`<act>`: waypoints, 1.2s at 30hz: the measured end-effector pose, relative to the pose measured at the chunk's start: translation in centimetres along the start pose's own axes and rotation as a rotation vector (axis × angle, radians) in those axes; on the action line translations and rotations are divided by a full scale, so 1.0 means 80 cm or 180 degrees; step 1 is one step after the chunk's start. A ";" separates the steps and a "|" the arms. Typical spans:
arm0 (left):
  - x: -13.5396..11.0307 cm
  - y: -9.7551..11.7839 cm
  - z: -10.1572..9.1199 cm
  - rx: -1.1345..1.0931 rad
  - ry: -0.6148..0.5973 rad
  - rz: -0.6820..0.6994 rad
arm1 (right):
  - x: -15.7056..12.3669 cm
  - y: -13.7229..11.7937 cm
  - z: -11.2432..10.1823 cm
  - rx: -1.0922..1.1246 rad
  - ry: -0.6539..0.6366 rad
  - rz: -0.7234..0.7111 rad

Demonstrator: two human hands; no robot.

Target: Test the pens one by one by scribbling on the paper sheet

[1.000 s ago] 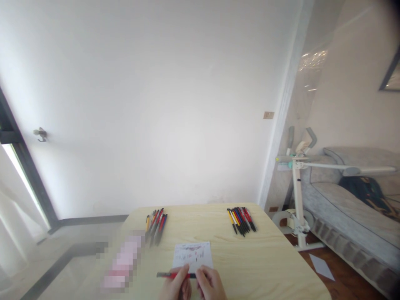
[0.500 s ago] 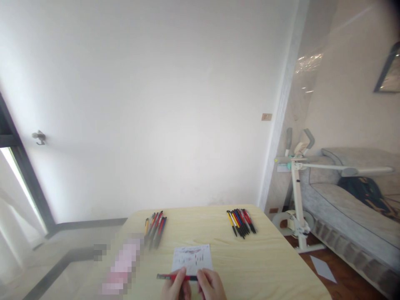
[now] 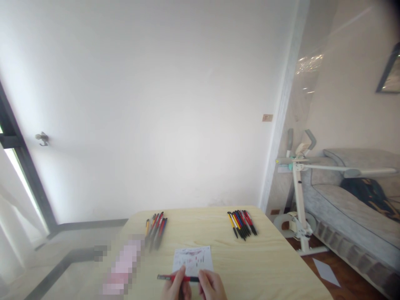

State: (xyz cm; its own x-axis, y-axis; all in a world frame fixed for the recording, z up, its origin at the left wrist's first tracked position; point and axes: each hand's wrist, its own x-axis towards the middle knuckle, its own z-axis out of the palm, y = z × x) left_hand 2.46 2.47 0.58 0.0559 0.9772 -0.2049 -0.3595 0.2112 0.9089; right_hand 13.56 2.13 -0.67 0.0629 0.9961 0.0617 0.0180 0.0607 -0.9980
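At the bottom edge of the view, my left hand (image 3: 176,287) and my right hand (image 3: 212,286) pinch a red and black pen (image 3: 175,278) between them, held level just above the light wooden table (image 3: 275,266). Right behind the pen lies a small white paper (image 3: 193,258) with scribbled marks. Both hands have their fingers closed round the pen. Farther back rest two bunches of pens: one on the left (image 3: 155,227) and one on the right (image 3: 242,222).
A blurred pink patch (image 3: 123,266) covers the table's left side. Behind the table rises a white wall (image 3: 156,104). To the right stand a white exercise machine (image 3: 298,196) and a grey sofa (image 3: 353,208) on a wooden floor.
The view has shifted very slightly. Both hands still hold the pen in the same place over the paper.
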 end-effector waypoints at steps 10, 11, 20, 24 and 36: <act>-0.006 0.007 0.006 -0.0203 0.0012 -0.0022 | 0.004 0.014 -0.002 -0.0105 0.0134 -0.0172; -0.007 0.007 0.007 -0.0253 0.0020 -0.0009 | 0.003 0.014 -0.002 -0.0085 0.0159 -0.0158; -0.008 0.011 0.009 -0.0252 0.0028 0.0035 | 0.003 0.008 -0.006 0.0027 0.0044 -0.0156; -0.009 0.010 0.008 -0.0160 0.0054 0.0069 | 0.002 0.001 -0.008 0.0049 -0.0063 -0.0151; -0.010 0.015 0.008 -0.0035 0.0066 0.0112 | 0.000 -0.014 -0.010 0.0021 -0.0105 -0.0021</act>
State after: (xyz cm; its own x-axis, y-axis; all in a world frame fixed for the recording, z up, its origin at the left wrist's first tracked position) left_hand 2.61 1.99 2.05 0.0239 0.9833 -0.1804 -0.3711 0.1763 0.9117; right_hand 14.30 1.99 0.50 0.0297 0.9973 0.0679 0.0116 0.0676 -0.9976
